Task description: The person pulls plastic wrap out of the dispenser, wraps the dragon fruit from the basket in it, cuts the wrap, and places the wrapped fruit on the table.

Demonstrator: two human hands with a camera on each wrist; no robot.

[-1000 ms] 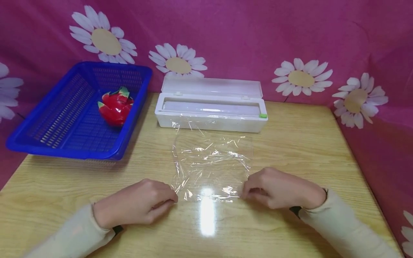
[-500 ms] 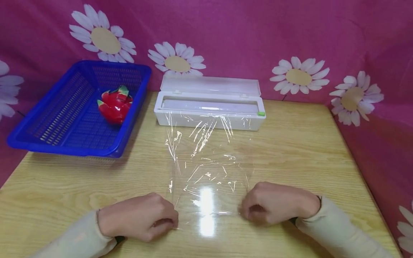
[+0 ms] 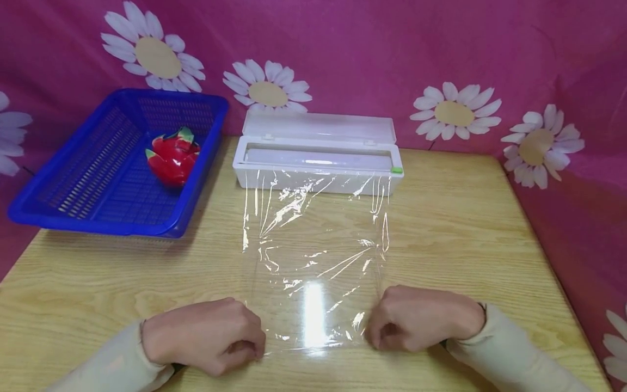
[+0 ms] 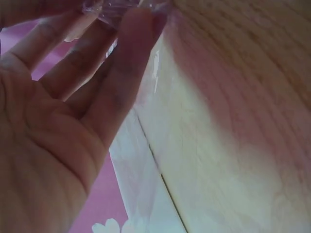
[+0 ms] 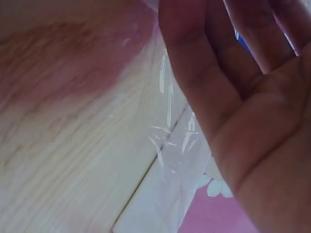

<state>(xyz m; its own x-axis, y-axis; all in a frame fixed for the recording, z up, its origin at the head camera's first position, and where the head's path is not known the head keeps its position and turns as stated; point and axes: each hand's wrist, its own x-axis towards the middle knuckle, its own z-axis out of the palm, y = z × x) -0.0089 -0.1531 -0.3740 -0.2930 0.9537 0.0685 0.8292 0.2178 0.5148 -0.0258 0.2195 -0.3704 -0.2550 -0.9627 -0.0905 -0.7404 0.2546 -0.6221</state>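
A sheet of clear plastic wrap (image 3: 318, 261) stretches from the roll (image 3: 318, 158) in a white dispenser box (image 3: 313, 182) toward the front of the table. Its near left corner is pinched by my left hand (image 3: 210, 335); in the left wrist view, bunched film (image 4: 114, 12) shows at the fingertips. My right hand (image 3: 416, 318) pinches the near right corner, with the fingers curled. Glossy creases run across the film between the hands and the box. The box lid (image 3: 318, 126) stands raised at the back, and a green slider (image 3: 397, 170) sits at the right end of the front rim.
To the left stands a blue plastic basket (image 3: 147, 227) holding a red dragon fruit (image 3: 173, 160) with green tips. Behind the wooden table (image 3: 465, 234) hangs a magenta cloth (image 3: 357, 49) with white daisies. The table's right edge runs beside the right forearm.
Both hands have moved toward the front of the table, drawing the plastic wrap out longer from the box. The film lies flatter and tighter than a second ago.
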